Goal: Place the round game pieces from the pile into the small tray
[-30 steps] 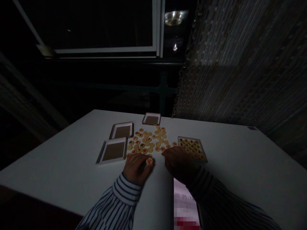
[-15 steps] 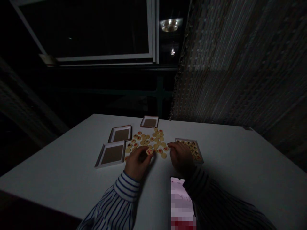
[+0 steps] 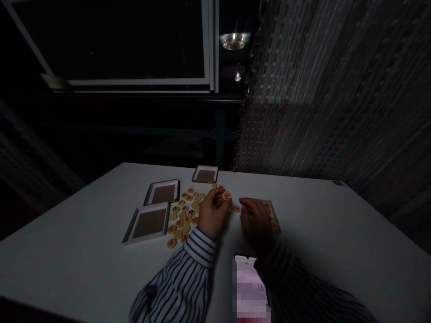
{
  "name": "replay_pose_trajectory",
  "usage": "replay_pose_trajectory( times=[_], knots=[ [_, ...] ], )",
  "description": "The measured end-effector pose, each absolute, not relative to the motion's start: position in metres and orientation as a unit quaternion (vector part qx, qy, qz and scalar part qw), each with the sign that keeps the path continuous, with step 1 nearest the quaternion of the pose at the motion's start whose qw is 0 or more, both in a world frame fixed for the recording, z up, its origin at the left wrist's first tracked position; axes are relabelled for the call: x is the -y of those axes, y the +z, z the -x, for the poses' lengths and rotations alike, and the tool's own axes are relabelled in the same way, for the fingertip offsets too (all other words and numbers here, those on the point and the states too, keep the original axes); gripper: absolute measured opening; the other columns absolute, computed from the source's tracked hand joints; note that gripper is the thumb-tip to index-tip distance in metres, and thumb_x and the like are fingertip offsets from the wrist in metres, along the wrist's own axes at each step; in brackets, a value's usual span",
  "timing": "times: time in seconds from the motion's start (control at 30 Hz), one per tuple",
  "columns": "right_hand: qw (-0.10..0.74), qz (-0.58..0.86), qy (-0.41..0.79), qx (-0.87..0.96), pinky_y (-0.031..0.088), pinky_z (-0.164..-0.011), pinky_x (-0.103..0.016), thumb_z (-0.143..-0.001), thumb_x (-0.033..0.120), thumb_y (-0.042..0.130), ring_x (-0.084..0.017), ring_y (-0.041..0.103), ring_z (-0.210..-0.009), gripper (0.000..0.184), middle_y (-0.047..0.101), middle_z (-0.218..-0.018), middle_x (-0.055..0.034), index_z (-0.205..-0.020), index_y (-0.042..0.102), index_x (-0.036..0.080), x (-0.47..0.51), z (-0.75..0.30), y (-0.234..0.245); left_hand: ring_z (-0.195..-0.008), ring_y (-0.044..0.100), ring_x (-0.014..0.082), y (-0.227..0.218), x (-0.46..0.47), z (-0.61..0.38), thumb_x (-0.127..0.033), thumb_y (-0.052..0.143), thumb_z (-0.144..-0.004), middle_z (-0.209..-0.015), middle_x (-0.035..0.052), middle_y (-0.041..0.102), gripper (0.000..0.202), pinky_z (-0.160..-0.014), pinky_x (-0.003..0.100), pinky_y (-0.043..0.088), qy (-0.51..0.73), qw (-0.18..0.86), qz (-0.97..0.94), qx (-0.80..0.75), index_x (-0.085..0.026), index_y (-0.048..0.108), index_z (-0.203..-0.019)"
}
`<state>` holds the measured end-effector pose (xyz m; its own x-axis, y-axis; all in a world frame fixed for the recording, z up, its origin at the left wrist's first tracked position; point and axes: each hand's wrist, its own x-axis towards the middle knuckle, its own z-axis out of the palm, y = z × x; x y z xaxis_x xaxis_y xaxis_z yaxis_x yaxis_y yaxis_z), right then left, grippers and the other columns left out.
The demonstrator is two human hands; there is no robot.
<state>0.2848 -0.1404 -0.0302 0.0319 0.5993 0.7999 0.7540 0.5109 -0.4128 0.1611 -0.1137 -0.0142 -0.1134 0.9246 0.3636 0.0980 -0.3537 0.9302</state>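
Note:
My left hand [image 3: 213, 214] pinches a round Chinese chess piece [image 3: 226, 195], its red character facing me, between thumb and fingertips. Below and left of that hand lie several loose pieces [image 3: 178, 234], some face up with red or dark characters, others blank side up. Close by on the right, my right hand [image 3: 256, 224] is closed with its fingers curled; what it may hold is too dark to make out. A single piece [image 3: 237, 209] lies between the hands. Partly hidden behind my right hand is a shallow box [image 3: 277, 220] with pieces in it.
Two shallow open trays, one nearer [image 3: 127, 231] and one farther [image 3: 177, 190], sit left of the pieces. A smaller tray [image 3: 205, 181] stands at the table's back edge. A lit phone [image 3: 251, 280] lies by my right forearm. Beyond the white table [image 3: 84, 224] hangs a bead curtain [image 3: 303, 112].
My left hand has moved right and slightly up with the chess piece, nearer to my right hand. The right hand stays closed near the box. The camera view has shifted slightly.

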Motion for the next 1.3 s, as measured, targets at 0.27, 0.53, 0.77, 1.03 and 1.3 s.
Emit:
replay_pose_trajectory(
  times=[0.27,0.53,0.77,1.03,1.3],
  knots=[
    [0.531,0.486,-0.083,0.690,0.042,-0.078,-0.037,-0.080,0.016,0.040,-0.020,0.056,-0.085,0.020,0.063,-0.086,-0.0082,-0.090,0.057,0.017,0.136,-0.287,-0.031,-0.061,0.055,0.0091,-0.045,0.109,-0.175,-0.020,0.063,-0.064,-0.070,0.0000,0.058,0.026,-0.059,0.021,0.046,0.611,0.414,-0.514,-0.438,-0.015,0.054,-0.087],
    [0.497,0.483,-0.112,0.712,0.045,-0.068,-0.032,-0.083,0.020,0.040,-0.017,0.058,-0.073,0.018,0.065,-0.076,-0.0053,-0.080,0.058,0.019,0.134,-0.306,-0.034,-0.060,0.055,0.0094,-0.057,0.115,-0.183,-0.020,0.065,-0.062,-0.069,0.0010,0.060,0.023,-0.058,0.021,0.046,0.579,0.440,-0.519,-0.451,-0.016,0.056,-0.082],
    [0.473,0.484,-0.107,0.729,0.045,-0.061,-0.028,-0.083,0.020,0.040,-0.016,0.059,-0.067,0.019,0.065,-0.071,-0.0046,-0.079,0.059,0.019,0.134,-0.322,-0.040,-0.063,0.059,0.0115,-0.058,0.119,-0.186,-0.019,0.064,-0.063,-0.072,0.0021,0.064,0.020,-0.059,0.022,0.048,0.549,0.458,-0.547,-0.435,-0.016,0.060,-0.082],
    [0.470,0.501,-0.059,0.724,0.046,-0.063,-0.028,-0.083,0.023,0.042,-0.016,0.059,-0.069,0.018,0.065,-0.074,-0.0047,-0.082,0.060,0.019,0.133,-0.328,-0.052,-0.067,0.062,0.0132,-0.057,0.127,-0.191,-0.018,0.064,-0.061,-0.076,0.0029,0.067,0.023,-0.061,0.023,0.050,0.541,0.496,-0.536,-0.417,-0.016,0.061,-0.084],
    [0.469,0.502,-0.007,0.726,0.047,-0.061,-0.029,-0.081,0.022,0.042,-0.016,0.060,-0.069,0.018,0.066,-0.076,-0.0054,-0.081,0.060,0.019,0.134,-0.328,-0.051,-0.062,0.061,0.0122,-0.063,0.127,-0.194,-0.018,0.066,-0.059,-0.069,0.0029,0.067,0.027,-0.057,0.021,0.048,0.536,0.538,-0.494,-0.422,-0.015,0.058,-0.084]
  ],
)
